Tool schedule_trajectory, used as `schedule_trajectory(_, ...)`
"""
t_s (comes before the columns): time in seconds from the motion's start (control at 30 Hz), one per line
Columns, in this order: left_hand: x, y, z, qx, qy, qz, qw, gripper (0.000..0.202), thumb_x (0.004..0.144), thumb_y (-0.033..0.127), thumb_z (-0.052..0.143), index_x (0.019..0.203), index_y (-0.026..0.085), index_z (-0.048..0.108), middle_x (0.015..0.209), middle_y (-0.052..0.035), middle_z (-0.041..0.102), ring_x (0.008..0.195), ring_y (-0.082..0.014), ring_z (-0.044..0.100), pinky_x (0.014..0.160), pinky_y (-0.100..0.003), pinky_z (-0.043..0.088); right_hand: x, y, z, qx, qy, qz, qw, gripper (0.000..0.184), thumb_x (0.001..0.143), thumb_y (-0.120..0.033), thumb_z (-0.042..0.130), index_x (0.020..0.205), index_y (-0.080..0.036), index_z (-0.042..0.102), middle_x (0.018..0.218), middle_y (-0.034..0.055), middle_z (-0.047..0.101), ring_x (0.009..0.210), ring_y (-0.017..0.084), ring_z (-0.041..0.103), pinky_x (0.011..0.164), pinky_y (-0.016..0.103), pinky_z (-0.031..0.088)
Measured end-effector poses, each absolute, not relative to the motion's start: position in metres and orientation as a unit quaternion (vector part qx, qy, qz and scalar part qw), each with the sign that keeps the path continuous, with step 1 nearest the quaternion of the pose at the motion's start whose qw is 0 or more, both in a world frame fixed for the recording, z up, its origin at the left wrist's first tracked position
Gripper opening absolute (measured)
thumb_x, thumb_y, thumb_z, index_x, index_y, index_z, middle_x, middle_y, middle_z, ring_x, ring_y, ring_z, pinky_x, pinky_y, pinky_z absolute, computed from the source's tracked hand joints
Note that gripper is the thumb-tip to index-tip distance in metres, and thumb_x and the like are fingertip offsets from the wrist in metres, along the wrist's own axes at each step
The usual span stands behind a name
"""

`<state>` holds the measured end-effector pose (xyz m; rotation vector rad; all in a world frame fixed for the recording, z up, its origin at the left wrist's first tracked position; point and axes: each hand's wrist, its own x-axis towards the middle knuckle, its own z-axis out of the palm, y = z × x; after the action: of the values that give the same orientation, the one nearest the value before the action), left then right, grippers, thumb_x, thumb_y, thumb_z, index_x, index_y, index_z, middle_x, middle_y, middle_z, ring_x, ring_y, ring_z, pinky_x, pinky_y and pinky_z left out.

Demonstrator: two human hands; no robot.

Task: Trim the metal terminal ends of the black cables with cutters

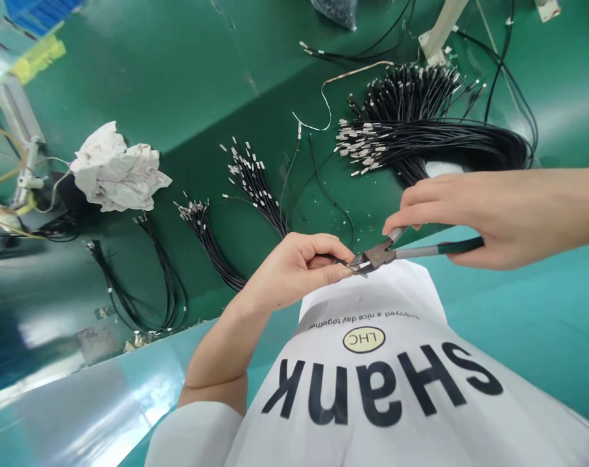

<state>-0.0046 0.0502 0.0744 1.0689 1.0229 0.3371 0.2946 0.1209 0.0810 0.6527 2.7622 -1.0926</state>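
Note:
My left hand pinches a thin black cable close to its end. In my right hand is a pair of pliers with grey and dark green handles, its handles spread apart. The jaws meet the cable end just past my left fingertips; whether they clamp it I cannot make out. Beyond my hands, a bundle of black cables with white-tagged ends lies on the green table. To the right rests a large pile of black cables with pale connectors.
Two further cable bundles, one mid-left and one looped, lie left of my arm. A crumpled white cloth sits near a machine at the left. A metal post stands at the back right.

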Motion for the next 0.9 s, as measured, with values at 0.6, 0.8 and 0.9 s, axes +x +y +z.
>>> schedule_trajectory(0.6, -0.012, 0.045, 0.065, 0.452, 0.457, 0.169, 0.747, 0.013, 0.081, 0.029, 0.08, 0.086, 0.017, 0.079, 0.066, -0.0006, 0.064, 0.049, -0.0072, 0.045, 0.047, -0.023, 0.034, 0.29, 0.111, 0.071, 0.251, 0.88, -0.402, 0.036, 0.047, 0.084, -0.021, 0.059, 0.13, -0.031, 0.063, 0.095, 0.0023, 0.067, 0.071, 0.018, 0.061, 0.059, 0.031, 0.044)
schedule_trajectory(0.8, -0.009, 0.041, 0.054, 0.361, 0.506, 0.323, 0.714, 0.013, 0.082, 0.028, 0.08, 0.088, 0.017, 0.079, 0.076, -0.0036, 0.069, 0.055, -0.007, 0.045, 0.05, -0.022, 0.033, 0.274, 0.098, 0.048, 0.363, 0.705, -0.585, -0.171, 0.035, 0.088, -0.025, 0.067, 0.123, -0.027, 0.062, 0.094, 0.0007, 0.067, 0.08, 0.017, 0.061, 0.07, 0.029, 0.051)
schedule_trajectory(0.9, -0.003, 0.043, 0.053, 0.318, 0.503, 0.363, 0.717, 0.013, 0.087, 0.028, 0.074, 0.091, 0.016, 0.077, 0.058, 0.0038, 0.049, 0.05, -0.0052, 0.028, 0.048, -0.022, 0.022, 0.253, 0.092, 0.046, 0.375, 0.606, -0.656, -0.249, 0.035, 0.089, -0.028, 0.071, 0.122, -0.025, 0.061, 0.104, 0.0032, 0.07, 0.091, 0.018, 0.063, 0.075, 0.029, 0.053)
